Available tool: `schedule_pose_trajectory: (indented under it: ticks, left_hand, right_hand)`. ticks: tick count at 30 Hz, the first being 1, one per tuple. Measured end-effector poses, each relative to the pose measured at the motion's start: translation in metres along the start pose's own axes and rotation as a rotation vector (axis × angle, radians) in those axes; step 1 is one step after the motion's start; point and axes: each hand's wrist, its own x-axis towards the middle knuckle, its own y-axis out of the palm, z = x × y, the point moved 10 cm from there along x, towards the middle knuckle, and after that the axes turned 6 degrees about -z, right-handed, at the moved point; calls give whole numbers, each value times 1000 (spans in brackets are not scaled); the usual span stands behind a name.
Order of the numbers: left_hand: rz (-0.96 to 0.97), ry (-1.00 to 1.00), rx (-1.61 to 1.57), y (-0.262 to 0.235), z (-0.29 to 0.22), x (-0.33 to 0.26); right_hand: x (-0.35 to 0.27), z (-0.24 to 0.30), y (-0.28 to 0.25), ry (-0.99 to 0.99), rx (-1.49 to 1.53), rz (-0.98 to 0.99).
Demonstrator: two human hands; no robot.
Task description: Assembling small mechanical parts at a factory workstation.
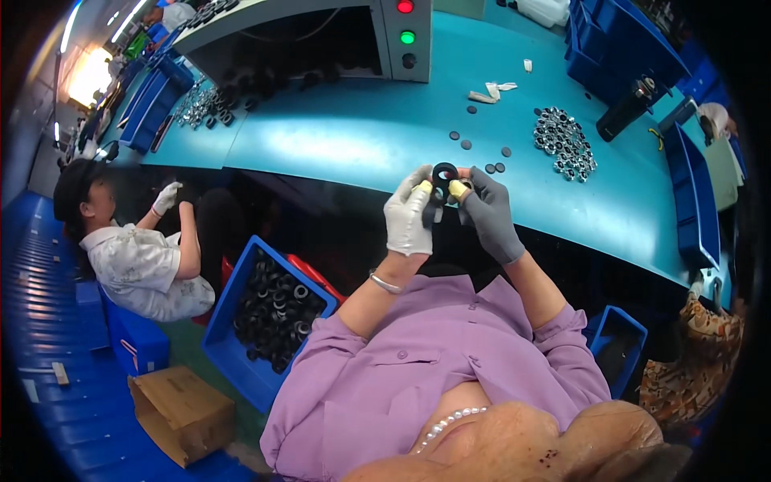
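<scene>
In front of my chest, just over the near edge of the table, a small black ring (pixel 444 165) is held between both hands. My left hand (pixel 408 223), in a white glove with a yellow cover on a fingertip, is closed on the ring's left side. Gloved in grey, also with a yellow fingertip cover, my right hand (pixel 493 218) pinches its right side. Small parts below the ring, between the fingers, are too small to make out. Several flat black discs (pixel 466 145) lie on the table beyond my hands. Farther right is a cluster of shiny silver round parts (pixel 564 140).
A blue bin of black rings (pixel 213 341) stands low at my left, near a cardboard box (pixel 189 414). A machine with red and green lights (pixel 414 60) occupies the table's far side. A black bottle (pixel 618 116) and blue bins (pixel 691 197) are at right. A co-worker (pixel 144 265) sits left.
</scene>
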Motion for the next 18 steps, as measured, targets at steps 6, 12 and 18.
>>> schedule_pose_trajectory:
  ticks: [6,12,18]
  left_hand:
    - [128,-327,-519,-1,23,11]
    - [79,-299,-290,9,29,12]
    - [89,-300,-147,27,13,8]
  right_hand:
    - [2,-36,1,417,427,96]
    - [3,-22,8,381,390,103]
    - [18,-21,6,341,266,92]
